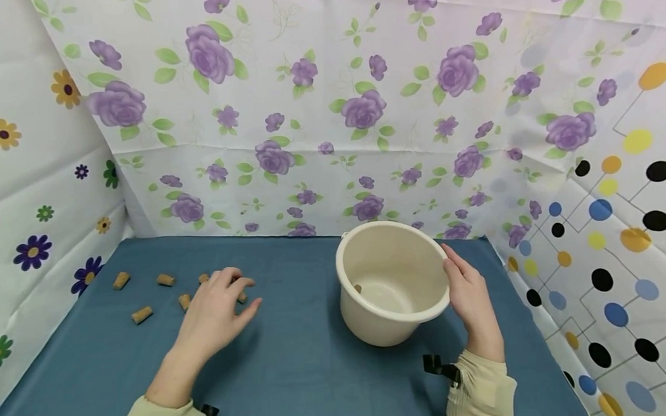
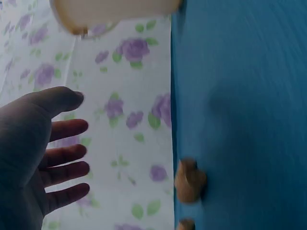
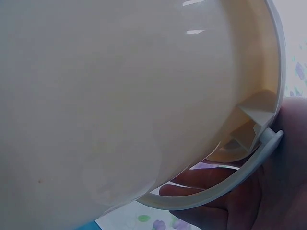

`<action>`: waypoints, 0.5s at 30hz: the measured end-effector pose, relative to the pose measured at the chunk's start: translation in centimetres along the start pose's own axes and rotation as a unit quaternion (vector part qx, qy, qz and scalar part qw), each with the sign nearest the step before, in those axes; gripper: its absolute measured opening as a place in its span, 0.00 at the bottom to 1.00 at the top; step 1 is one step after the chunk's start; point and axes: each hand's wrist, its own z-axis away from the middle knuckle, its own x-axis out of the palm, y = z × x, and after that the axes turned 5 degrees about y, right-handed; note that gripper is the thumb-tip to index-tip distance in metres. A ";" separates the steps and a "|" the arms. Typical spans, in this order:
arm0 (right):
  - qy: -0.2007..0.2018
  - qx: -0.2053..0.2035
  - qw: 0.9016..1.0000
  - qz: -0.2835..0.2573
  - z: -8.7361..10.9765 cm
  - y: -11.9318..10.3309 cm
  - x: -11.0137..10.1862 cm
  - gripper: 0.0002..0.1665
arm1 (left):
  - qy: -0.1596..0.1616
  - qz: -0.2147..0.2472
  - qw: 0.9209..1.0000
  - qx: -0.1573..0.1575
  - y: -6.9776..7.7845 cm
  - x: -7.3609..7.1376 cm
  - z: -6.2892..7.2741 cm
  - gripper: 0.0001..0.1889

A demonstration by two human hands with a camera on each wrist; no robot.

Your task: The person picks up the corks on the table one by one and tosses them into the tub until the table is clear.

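Note:
A cream plastic bucket [image 1: 383,330] is tilted toward me over the blue cloth, its mouth facing up. My right hand [image 1: 473,295] grips its right rim; in the right wrist view the fingers [image 3: 206,178] reach behind the rim beside the bucket's pale handle [image 3: 216,194]. One cork [image 1: 357,289] shows inside the bucket. Left of it, my left hand [image 1: 212,312] hovers above several corks with thumb and fingers spread and nothing between them. The nearest cork [image 1: 242,297] appears just past its fingers, and another cork [image 1: 184,301] lies beside the hand's back.
Farther left on the blue cloth [image 1: 295,371] are more loose corks, among them a cork [image 1: 142,314] at the front and a cork [image 1: 121,280] at the far left. A flowered curtain [image 1: 309,172] rises behind the table, with patterned sheets at both sides.

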 end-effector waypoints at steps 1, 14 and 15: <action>0.001 0.000 1.000 0.000 0.0 0.0 0.0 0.35 | -0.006 -0.004 1.000 -0.008 -0.5 -0.1 0.3 0.15; -0.006 0.004 1.000 -0.008 -0.1 0.1 0.0 0.36 | -0.096 -0.043 0.991 -0.088 -2.8 -0.6 2.0 0.11; -0.007 0.003 1.000 -0.007 -0.1 0.1 0.0 0.36 | -0.100 -0.044 0.990 -0.094 -2.9 -0.6 2.1 0.11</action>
